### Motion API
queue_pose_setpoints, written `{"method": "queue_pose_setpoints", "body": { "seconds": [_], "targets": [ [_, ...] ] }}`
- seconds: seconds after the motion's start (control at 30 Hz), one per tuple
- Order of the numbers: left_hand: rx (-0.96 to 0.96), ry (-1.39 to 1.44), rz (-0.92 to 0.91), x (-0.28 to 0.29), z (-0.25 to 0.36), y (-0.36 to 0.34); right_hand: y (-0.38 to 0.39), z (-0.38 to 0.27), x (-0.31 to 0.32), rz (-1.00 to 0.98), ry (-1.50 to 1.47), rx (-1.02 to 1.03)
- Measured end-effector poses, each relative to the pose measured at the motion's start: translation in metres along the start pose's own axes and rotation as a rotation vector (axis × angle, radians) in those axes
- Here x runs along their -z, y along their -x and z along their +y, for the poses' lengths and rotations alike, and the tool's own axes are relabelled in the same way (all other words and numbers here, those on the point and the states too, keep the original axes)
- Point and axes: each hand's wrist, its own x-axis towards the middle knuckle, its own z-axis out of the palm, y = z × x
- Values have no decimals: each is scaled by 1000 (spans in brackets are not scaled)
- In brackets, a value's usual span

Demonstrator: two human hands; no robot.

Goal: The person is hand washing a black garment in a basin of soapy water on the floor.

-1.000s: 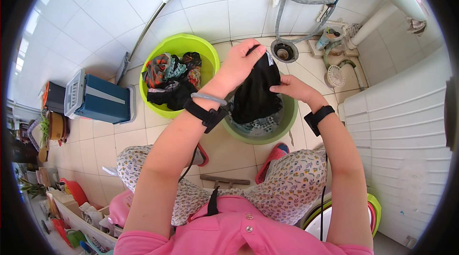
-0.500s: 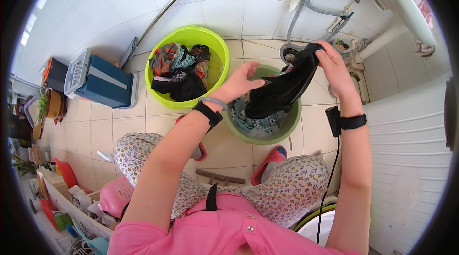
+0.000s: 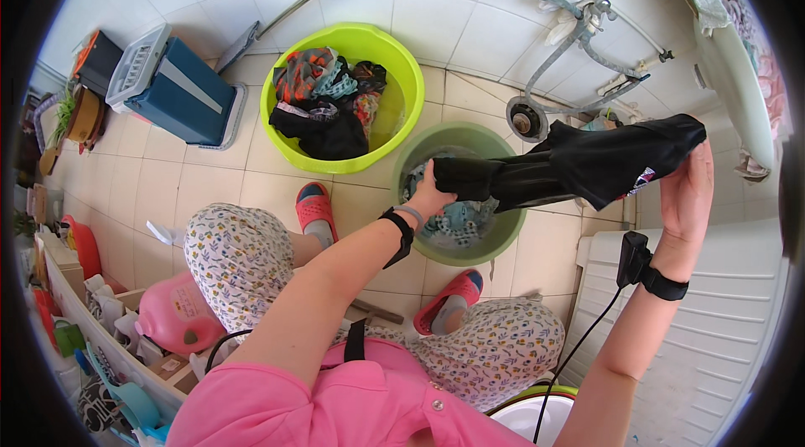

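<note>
Black garment stretched between both hands, above the dark green basin.
Left hand fist clamped on one end; right hand raised, fingers closed on the other end of garment. Dark green basin holds wet laundry; lime basin behind it holds mixed clothes.

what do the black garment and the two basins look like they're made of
Black garment: soft, thin fabric, probably wet; it twists and sags between the left hand and right hand. Bright green basin and duller green basin: likely moulded plastic, with smooth, slightly glossy one-piece walls and rolled rims.
</note>
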Motion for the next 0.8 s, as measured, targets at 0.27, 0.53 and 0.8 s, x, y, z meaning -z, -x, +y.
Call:
{"method": "queue_pose_setpoints", "body": {
  "seconds": [0.27,0.53,0.8],
  "targets": [
    [-226,196,23,25,9,-26,18,61,36,154,-116,-172],
    [-667,-138,-40,29,73,-9,80,196,8,-56,121,-705],
    [-710,-137,-384,6,128,33,58,230,-3,-328,533,-541]
  ]
}}
